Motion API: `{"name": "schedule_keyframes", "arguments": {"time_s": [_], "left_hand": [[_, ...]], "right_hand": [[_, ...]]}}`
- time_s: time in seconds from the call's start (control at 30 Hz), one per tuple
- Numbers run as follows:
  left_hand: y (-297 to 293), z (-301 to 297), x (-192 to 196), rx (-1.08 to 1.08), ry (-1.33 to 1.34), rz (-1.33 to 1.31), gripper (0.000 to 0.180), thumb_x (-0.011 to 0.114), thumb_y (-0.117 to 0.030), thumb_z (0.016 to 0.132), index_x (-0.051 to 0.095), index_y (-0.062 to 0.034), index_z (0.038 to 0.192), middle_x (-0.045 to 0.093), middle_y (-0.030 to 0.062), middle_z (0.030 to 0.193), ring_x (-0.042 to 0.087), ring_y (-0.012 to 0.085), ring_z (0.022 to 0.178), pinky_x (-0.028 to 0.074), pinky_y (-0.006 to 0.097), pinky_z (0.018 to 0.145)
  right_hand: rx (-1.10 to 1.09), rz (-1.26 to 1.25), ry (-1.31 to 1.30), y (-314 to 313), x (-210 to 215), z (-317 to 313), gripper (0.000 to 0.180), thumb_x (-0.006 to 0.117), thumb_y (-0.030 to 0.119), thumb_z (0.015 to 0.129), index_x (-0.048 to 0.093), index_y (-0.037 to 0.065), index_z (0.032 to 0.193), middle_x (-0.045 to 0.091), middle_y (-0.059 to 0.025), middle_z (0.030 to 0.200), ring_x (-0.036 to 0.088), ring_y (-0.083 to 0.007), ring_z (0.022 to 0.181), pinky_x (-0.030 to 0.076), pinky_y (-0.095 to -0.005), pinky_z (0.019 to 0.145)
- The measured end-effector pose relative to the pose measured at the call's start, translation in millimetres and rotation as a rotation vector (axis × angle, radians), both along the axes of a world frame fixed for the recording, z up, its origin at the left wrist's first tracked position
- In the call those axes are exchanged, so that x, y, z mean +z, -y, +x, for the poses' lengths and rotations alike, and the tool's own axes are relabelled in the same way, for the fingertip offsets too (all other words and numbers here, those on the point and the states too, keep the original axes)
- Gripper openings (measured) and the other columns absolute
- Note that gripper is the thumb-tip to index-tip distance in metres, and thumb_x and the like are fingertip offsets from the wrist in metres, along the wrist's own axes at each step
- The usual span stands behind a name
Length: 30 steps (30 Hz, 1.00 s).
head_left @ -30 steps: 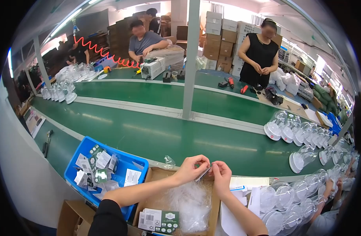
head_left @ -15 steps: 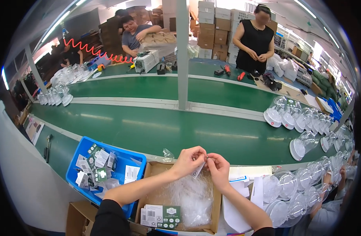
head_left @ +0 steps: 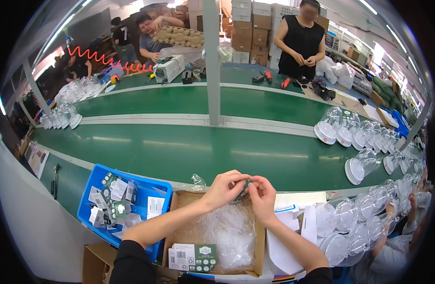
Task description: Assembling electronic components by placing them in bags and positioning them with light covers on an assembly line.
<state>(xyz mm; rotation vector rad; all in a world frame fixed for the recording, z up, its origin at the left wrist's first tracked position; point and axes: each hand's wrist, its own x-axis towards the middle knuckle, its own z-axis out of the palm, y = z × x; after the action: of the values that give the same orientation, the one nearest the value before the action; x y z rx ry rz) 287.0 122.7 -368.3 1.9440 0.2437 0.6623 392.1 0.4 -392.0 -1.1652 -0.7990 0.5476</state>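
My left hand (head_left: 225,190) and my right hand (head_left: 262,194) meet above the far end of a shallow cardboard box, fingertips pinched close together. A small printed card (head_left: 238,198) hangs under the left fingers, mostly hidden by them. Whatever the right fingertips pinch is too small to make out. Inside the cardboard box (head_left: 183,208) lies a heap of thin clear plastic strands (head_left: 231,235). Green and white printed cards (head_left: 193,257) rest at the box's near left corner.
On the left stands a blue bin (head_left: 166,192) of folded cards. Clear domes on white bases (head_left: 343,217) crowd the right side. Beyond runs a green conveyor belt (head_left: 179,151) with a metal post (head_left: 212,71). Co-workers stand across it; one holds a moulded tray (head_left: 179,37).
My hands stay together at nearly the same spot, and the card has turned and shows less. The view has shifted slightly. Across the belt, a co-worker has raised the moulded tray.
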Motion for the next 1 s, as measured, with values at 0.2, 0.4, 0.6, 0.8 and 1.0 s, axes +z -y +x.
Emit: {"name": "schedule_keyframes", "arguments": {"time_s": [0.2,0.4,0.6,0.8,1.0], "left_hand": [[1,0,-3,-0.025,0.034,-0.308,0.021,0.058,-0.003,0.091,0.061,0.0014,0.112,0.063,0.0044,0.092,0.059,0.0073,0.076,0.050,0.022,0.067],[0,0,-1,-0.064,0.040,-0.322,0.014,0.062,-0.007,0.090,0.060,0.0018,0.100,0.064,0.0031,0.088,0.061,0.0061,0.080,0.051,0.021,0.070],[4,0,2,-0.004,0.142,-0.103,0.007,0.060,-0.005,0.087,0.060,0.0004,0.091,0.056,0.0016,0.074,0.049,0.0058,0.064,0.043,0.023,0.055],[4,2,2,-0.035,0.142,-0.161,0.011,0.061,-0.005,0.086,0.057,-0.0001,0.095,0.060,0.0038,0.076,0.054,0.0082,0.067,0.046,0.024,0.059],[1,2,-1,-0.088,0.137,-0.249,0.027,0.062,-0.004,0.088,0.049,-0.0017,0.111,0.060,0.0025,0.080,0.054,0.0048,0.070,0.045,0.021,0.061]], "right_hand": [[-0.037,-0.062,0.024,0,6,0,0.021,0.055,0.001,0.094,0.059,-0.002,0.113,0.063,-0.0029,0.081,0.059,-0.0072,0.076,0.048,-0.0217,0.068],[-0.048,-0.107,0.001,2,-5,4,0.015,0.055,0.004,0.095,0.063,-0.001,0.106,0.063,-0.0021,0.081,0.057,-0.0069,0.073,0.046,-0.0204,0.065],[-0.064,-0.076,-0.012,1,-3,3,0.008,0.053,0.005,0.096,0.059,0.002,0.100,0.057,0.0007,0.083,0.049,-0.0040,0.065,0.040,-0.0183,0.054],[-0.063,-0.055,0.051,-1,-6,5,0.008,0.053,0.005,0.096,0.059,0.002,0.099,0.056,0.0007,0.085,0.048,-0.0034,0.062,0.039,-0.0179,0.053],[-0.026,-0.056,0.041,0,-5,4,0.007,0.052,0.003,0.096,0.058,0.001,0.098,0.055,0.0001,0.087,0.049,-0.0041,0.066,0.040,-0.0183,0.055]]}}
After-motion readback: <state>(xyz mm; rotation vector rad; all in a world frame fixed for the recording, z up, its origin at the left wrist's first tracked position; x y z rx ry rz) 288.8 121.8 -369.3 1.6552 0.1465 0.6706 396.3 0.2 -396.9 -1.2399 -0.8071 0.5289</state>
